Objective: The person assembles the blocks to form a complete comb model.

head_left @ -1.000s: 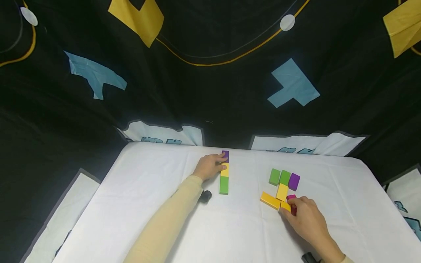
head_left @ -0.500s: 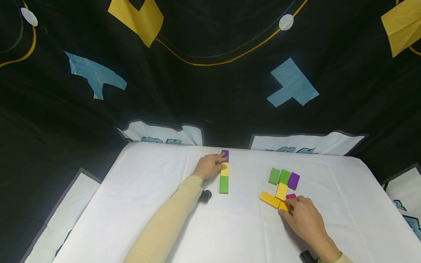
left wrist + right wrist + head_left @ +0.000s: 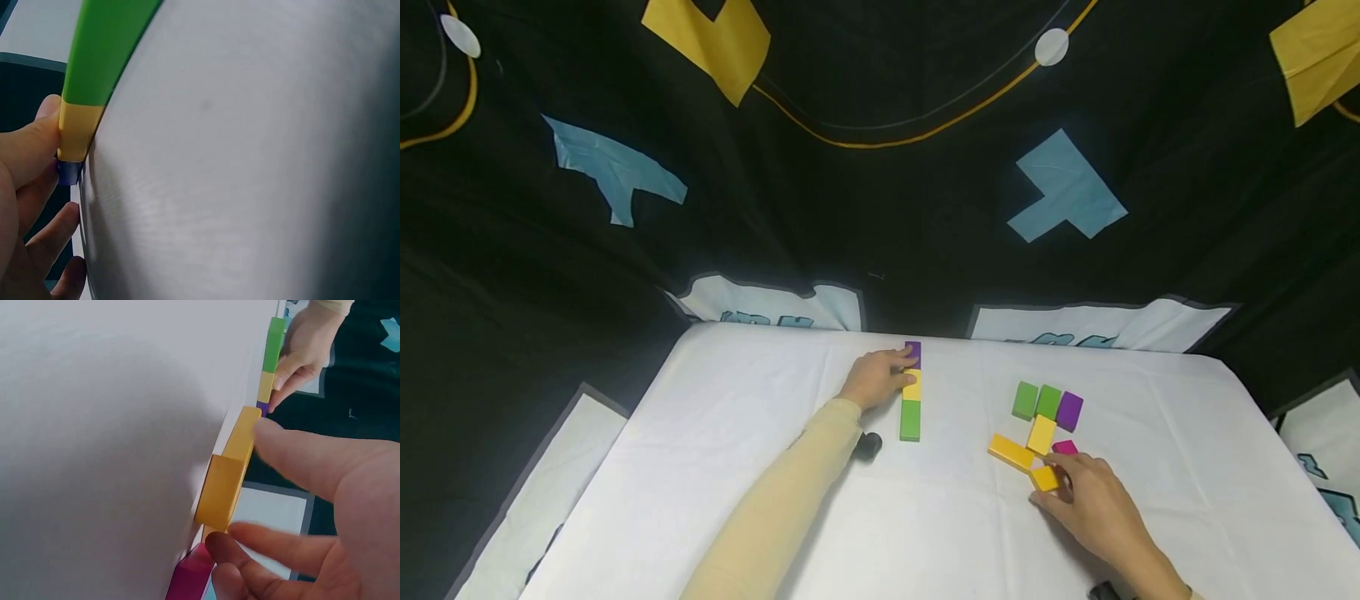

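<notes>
A purple block (image 3: 913, 353), a yellow block (image 3: 912, 390) and a green block (image 3: 910, 421) form a straight row on the white table. My left hand (image 3: 876, 379) lies along the row's left side, thumb at the yellow block and a finger on the purple one. To the right, a short yellow block (image 3: 220, 490) sits between the spread thumb and fingers of my right hand (image 3: 1093, 500). The fingertips are right at its end, while the thumb stands off from it. A longer orange-yellow block (image 3: 1011, 452) lies just beyond. My right hand partly covers a magenta block (image 3: 1064, 447).
Behind the right hand are two green blocks, one on the left (image 3: 1025, 401) and one beside it (image 3: 1048, 402), a purple block (image 3: 1070, 412) and another yellow block (image 3: 1041, 434). A black patterned cloth (image 3: 880, 233) hangs behind the table's far edge.
The short yellow block has turned and shifted slightly toward me, and the longer one has slid a little left. My right thumb has moved off the short block. The left hand stays put.
</notes>
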`<state>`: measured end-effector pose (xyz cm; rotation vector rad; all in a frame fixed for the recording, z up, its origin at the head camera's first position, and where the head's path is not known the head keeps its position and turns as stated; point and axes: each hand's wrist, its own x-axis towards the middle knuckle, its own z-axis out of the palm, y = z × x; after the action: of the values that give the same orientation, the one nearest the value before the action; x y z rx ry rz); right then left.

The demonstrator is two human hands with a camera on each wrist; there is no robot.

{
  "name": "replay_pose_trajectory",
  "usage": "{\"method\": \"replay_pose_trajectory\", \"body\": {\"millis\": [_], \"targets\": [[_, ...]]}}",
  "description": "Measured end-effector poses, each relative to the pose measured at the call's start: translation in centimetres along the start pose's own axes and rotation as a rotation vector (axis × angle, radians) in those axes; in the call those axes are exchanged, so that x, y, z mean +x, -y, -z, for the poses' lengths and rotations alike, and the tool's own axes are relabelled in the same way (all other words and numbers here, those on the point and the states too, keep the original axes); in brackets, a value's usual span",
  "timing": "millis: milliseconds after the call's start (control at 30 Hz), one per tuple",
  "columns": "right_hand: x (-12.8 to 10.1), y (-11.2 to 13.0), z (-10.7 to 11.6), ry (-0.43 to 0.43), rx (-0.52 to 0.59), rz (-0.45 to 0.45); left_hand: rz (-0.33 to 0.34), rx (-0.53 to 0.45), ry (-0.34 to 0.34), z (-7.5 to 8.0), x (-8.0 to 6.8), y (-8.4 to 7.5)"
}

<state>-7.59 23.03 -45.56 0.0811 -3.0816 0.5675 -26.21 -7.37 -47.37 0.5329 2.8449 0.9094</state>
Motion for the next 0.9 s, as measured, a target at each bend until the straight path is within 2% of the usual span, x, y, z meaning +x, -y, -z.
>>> {"method": "replay_pose_trajectory", "body": {"millis": [167, 533, 700, 900], "targets": [[0.1, 0.36, 0.1, 0.004, -0.009, -0.031, -0.005, -0.002, -0.003, -0.1, -0.05, 0.21], [-0.11, 0.42, 0.37, 0.052, 0.033, 0.027, -0.007, -0.002, -0.002, -0.01, 0.05, 0.21], [-0.1, 0.4, 0.23, 0.066, 0.048, -0.026, -0.006, 0.008, 0.0, -0.03, 0.03, 0.29], [0.06, 0.62, -0.07, 0.077, 0.01, -0.082, -0.004, 0.001, -0.001, -0.14, 0.04, 0.23]]}}
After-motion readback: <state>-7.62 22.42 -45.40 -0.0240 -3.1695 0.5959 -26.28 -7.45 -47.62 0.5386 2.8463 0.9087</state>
